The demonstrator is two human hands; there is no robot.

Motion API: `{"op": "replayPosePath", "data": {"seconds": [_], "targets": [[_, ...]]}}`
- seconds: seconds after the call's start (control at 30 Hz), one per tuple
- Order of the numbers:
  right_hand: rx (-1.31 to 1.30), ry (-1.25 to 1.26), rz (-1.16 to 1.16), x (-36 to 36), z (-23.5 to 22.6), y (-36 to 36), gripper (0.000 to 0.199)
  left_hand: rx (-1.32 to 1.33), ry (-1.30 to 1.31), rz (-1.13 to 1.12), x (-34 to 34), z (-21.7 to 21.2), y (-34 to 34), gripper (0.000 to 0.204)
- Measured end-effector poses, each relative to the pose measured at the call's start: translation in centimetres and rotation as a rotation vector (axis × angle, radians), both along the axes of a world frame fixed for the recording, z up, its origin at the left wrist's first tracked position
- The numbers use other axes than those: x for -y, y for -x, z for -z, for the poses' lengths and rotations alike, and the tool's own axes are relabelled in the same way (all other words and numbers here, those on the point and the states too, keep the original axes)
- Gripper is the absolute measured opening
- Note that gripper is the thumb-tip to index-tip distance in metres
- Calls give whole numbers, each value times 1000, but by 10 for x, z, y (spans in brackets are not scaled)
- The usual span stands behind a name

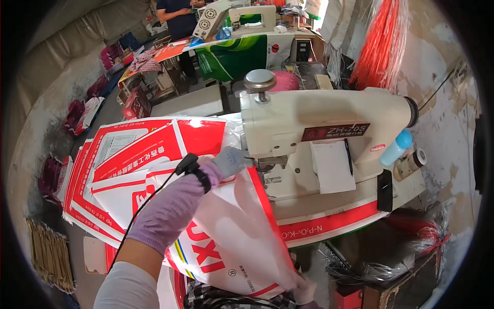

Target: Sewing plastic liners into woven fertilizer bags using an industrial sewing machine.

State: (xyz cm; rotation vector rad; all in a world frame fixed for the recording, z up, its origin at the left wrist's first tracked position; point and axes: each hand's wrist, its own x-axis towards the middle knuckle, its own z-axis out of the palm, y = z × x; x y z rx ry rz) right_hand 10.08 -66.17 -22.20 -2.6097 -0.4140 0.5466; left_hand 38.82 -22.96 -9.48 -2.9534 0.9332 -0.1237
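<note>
As I watch remotely, the sewing machine [314, 116] stands right of the sack [231, 208], whose long edge slants down rightward. The left hand [230, 162], nearer the machine, rests on the upper end; the right hand [305, 291] touches the lower corner; finger closure I cannot tell. Red lettering [206, 256] marks the sack; a dark label [313, 133], the machine.

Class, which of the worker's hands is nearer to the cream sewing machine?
Left. The left hand is just left of the sewing machine, by its needle end; the right hand is farther off, below it, at the printed sack's lower corner.
</note>
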Motion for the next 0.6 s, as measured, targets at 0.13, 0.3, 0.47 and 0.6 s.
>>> {"op": "replayPosePath", "data": {"seconds": [0.13,0.3,0.47,0.6], "targets": [[-518,-631,599,-21,-74,4,36,-298,115,-237,-27,-1,13,26],[-558,-718,380,-27,-39,19,43,35,48,-149,11,7,6,24],[-86,-854,233,-108,-46,-33,47,-578,-67,21,99,-51,154,31],[101,-584,151,-169,-96,-111,43,-502,-87,177,75,-105,167,37]]}}
